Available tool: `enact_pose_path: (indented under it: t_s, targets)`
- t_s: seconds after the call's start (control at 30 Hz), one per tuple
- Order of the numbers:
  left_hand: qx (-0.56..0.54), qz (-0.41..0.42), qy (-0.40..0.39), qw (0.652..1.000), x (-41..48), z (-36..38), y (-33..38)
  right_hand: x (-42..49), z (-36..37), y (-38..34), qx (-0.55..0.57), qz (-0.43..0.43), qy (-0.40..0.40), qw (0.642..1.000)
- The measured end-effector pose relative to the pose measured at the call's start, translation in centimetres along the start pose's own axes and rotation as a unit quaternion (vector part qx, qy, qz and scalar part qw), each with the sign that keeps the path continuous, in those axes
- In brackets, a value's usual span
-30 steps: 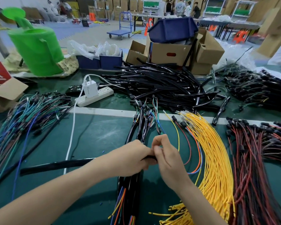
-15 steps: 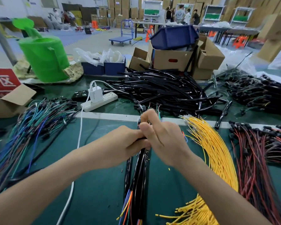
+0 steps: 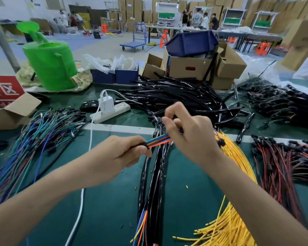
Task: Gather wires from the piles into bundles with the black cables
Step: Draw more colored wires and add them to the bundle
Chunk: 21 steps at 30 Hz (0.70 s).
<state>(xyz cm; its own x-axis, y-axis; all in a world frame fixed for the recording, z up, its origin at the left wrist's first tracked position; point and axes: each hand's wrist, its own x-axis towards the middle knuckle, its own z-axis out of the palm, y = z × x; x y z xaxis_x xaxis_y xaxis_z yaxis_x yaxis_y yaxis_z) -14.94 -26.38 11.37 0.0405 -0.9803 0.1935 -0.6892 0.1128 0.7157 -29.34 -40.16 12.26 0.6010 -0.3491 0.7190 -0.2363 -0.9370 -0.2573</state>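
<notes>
Bunch of multicoloured wires (image 3: 159, 139) at frame centre, emerging from black cable sleeve (image 3: 143, 145) clenched in left hand (image 3: 121, 155), right hand (image 3: 190, 137) pinching the wires, pile of thin yellow wires (image 3: 238, 160) lower right.

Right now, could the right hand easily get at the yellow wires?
Probably yes: the yellow wire pile lies right beside the right hand with nothing between, though it is busy pinching the coloured wires.
</notes>
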Motion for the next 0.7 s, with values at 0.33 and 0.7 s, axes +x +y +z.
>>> enact_pose_path:
  t_s: [0.33, 0.7]
  targets:
    - [-0.083, 0.003, 0.013, 0.996, -0.7, -0.3, -0.9, -2.5, 1.2, 1.2, 0.255, 0.199, -0.142, 0.936]
    - [-0.002, -0.058, -0.064, 0.996, 0.2, 1.6, -0.5, -2.9, -0.8, -0.8, -0.125, 0.029, -0.183, 0.975]
